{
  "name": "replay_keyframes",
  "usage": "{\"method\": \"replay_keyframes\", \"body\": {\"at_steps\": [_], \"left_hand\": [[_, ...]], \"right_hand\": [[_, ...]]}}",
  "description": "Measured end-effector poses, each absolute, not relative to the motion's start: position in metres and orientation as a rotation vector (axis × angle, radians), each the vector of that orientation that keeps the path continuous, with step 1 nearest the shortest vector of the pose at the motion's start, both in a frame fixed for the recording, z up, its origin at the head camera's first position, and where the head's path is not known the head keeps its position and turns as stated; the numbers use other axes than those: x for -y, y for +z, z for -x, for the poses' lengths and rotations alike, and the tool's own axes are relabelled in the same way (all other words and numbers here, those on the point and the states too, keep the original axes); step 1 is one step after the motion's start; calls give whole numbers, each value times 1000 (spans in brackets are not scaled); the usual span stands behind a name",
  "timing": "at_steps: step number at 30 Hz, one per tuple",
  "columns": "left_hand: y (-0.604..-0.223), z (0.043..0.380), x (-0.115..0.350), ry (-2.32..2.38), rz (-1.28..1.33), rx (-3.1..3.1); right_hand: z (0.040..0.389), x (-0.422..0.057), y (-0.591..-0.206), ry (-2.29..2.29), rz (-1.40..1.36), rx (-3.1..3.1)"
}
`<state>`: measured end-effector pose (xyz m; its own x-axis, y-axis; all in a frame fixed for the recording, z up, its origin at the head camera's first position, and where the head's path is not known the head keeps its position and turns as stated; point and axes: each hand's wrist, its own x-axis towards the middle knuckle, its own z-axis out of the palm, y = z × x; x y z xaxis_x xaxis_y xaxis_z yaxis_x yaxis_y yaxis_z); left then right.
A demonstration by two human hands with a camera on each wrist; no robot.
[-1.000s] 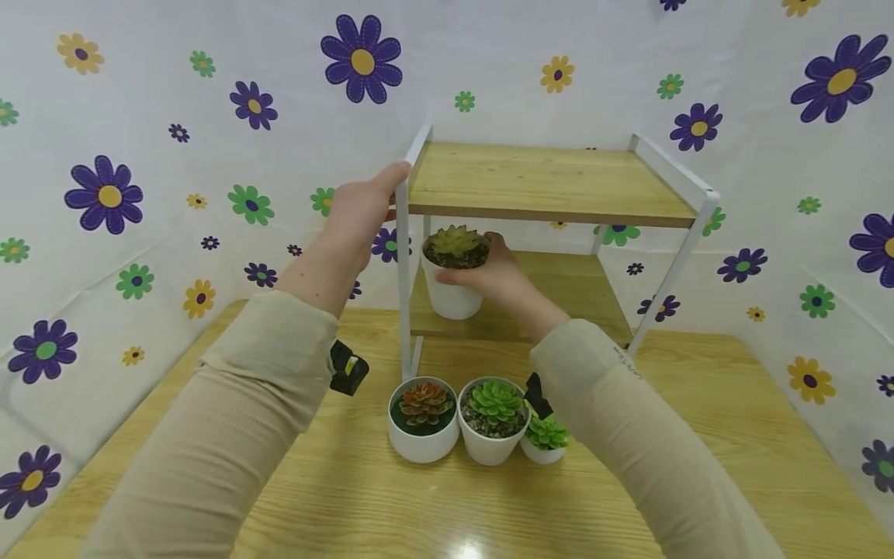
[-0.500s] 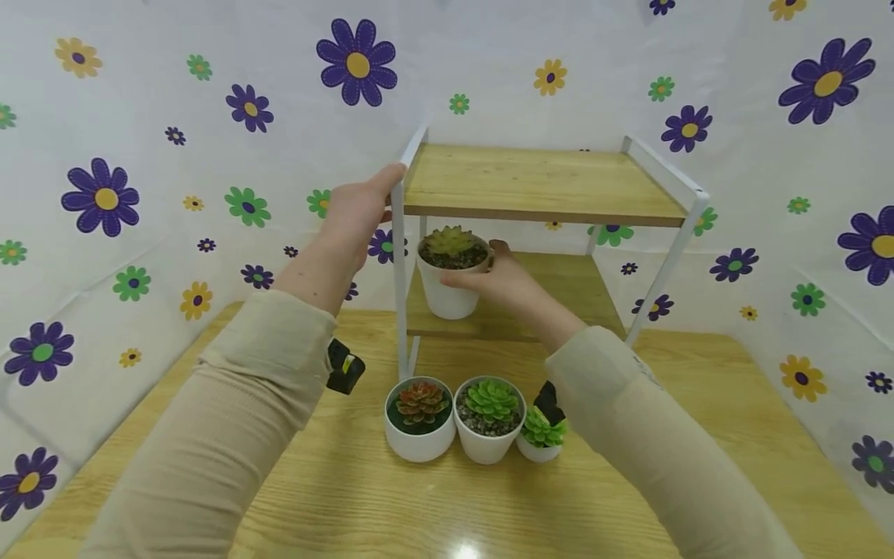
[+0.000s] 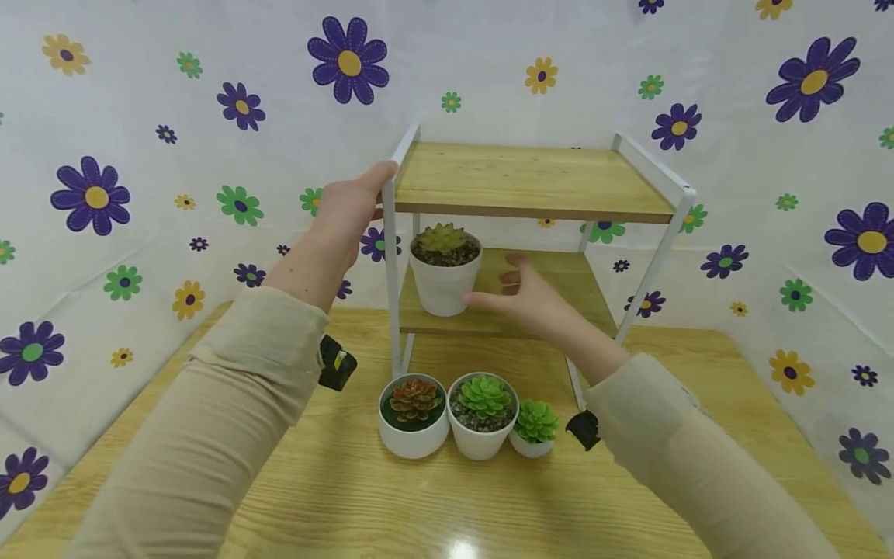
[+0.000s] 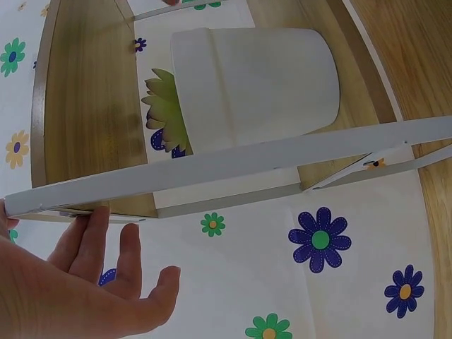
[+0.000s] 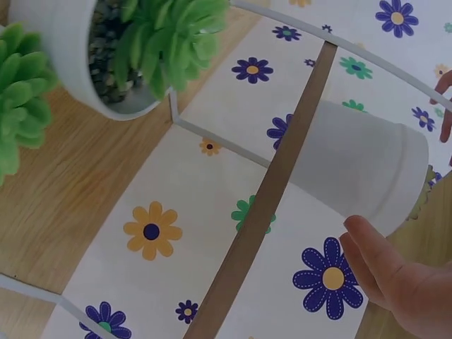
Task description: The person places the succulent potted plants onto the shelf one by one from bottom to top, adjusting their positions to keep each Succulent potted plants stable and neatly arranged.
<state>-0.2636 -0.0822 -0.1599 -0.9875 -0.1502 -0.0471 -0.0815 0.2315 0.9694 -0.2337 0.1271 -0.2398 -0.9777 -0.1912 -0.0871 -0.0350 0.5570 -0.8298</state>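
A white pot with a yellow-green succulent (image 3: 445,276) stands upright at the left end of the lower board of a two-tier shelf (image 3: 538,180). My right hand (image 3: 531,299) is just right of this pot, thumb and fingers spread apart; the thumb tip is at the pot's side, and I cannot tell if it touches. The right wrist view shows the same hand (image 5: 417,289) holding nothing. My left hand (image 3: 345,213) grips the shelf's upper left corner. In the left wrist view, that hand's fingers (image 4: 92,247) reach past the white metal frame (image 4: 212,166).
Three white pots line up in front of the shelf: a reddish succulent (image 3: 414,415), a green succulent (image 3: 483,415) and a smaller green one (image 3: 534,427). They stand on a wooden table (image 3: 391,505). Behind hangs a flower-patterned sheet (image 3: 489,46).
My right hand has let go of the yellow-green succulent's pot and drawn back to the right, its fingers spreading. The pot stays on the lower board. My left hand keeps its hold.
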Motion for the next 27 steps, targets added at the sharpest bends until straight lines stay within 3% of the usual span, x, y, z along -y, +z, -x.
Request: {"method": "replay_keyframes", "body": {"at_steps": [27], "left_hand": [[-160, 263, 84, -1884, -211, 2465]], "right_hand": [[170, -205, -314, -1270, 295, -2635]]}}
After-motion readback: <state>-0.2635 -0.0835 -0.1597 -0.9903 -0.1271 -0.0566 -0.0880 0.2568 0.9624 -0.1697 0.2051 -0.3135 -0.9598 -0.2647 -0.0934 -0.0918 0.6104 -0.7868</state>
